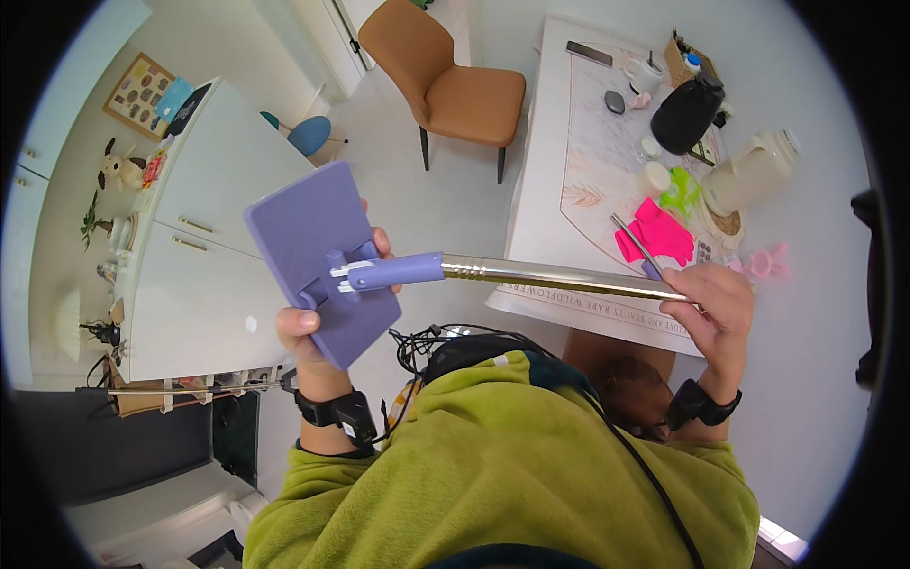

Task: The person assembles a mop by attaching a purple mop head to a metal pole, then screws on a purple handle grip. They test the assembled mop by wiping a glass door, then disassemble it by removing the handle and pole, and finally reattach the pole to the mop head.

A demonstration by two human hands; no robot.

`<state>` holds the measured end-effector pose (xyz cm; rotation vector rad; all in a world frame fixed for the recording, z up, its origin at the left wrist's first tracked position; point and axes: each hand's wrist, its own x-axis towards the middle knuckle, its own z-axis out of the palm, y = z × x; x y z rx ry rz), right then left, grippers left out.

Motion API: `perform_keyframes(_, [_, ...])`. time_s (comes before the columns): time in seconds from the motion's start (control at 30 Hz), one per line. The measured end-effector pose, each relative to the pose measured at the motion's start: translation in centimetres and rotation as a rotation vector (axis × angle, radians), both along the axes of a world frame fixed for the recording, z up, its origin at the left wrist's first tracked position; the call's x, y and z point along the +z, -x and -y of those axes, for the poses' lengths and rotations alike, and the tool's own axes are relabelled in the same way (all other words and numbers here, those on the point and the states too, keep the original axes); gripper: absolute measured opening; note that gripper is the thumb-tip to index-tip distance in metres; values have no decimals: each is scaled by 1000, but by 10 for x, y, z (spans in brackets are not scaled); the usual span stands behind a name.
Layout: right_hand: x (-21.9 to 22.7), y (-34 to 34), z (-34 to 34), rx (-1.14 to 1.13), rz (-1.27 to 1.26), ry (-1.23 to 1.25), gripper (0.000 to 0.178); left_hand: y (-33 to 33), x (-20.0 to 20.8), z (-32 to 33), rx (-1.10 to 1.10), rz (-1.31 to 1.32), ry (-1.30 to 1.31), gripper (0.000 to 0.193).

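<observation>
Left hand: the left hand (301,330) is clasped around the flat rectangular lilac plastic mop head (318,232), with the thumb pressed on its near edge and other fingertips seen at its right edge.
Right hand: the right hand (713,305) is closed around the far end of the shiny silver metal pole (559,276).
Mop: the mop head is held tilted in front of the body, left of the table; the pole is joined to it by a lilac plastic sleeve (403,270) and is held nearly level, its right part seen over the table edge.
Hinge: white plastic parts (353,275) are seen where the sleeve is met by the mop head.
Second tube: a thin silver metal tube with a lilac end (633,243) is seen just beside the right hand; whether it is touched cannot be told.
Table: the table with a white printed cover (607,142) is occupied by bright pink gloves (657,235), a lime-green packet (679,192), a black jug (687,114) and a large cream jug (755,173).
Wrists: a black strap with a device is worn on each.
Chair: a tan chair with dark legs (474,100) is placed near the table.
</observation>
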<state>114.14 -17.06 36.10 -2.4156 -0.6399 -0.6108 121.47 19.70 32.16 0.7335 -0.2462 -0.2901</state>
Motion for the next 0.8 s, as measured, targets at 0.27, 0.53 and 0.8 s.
perform_keyframes(0.27, [-6,-8,0,91,-15,-14,32,9,27,-5,212,188,-291,106])
perform_keyframes(0.53, [-22,-10,-6,200,-425,-177,32,18,39,-21,108,229,-511,100])
perform_keyframes(0.8, [-33,2,9,75,-371,-762,28,7,-10,-21,33,34,-234,107])
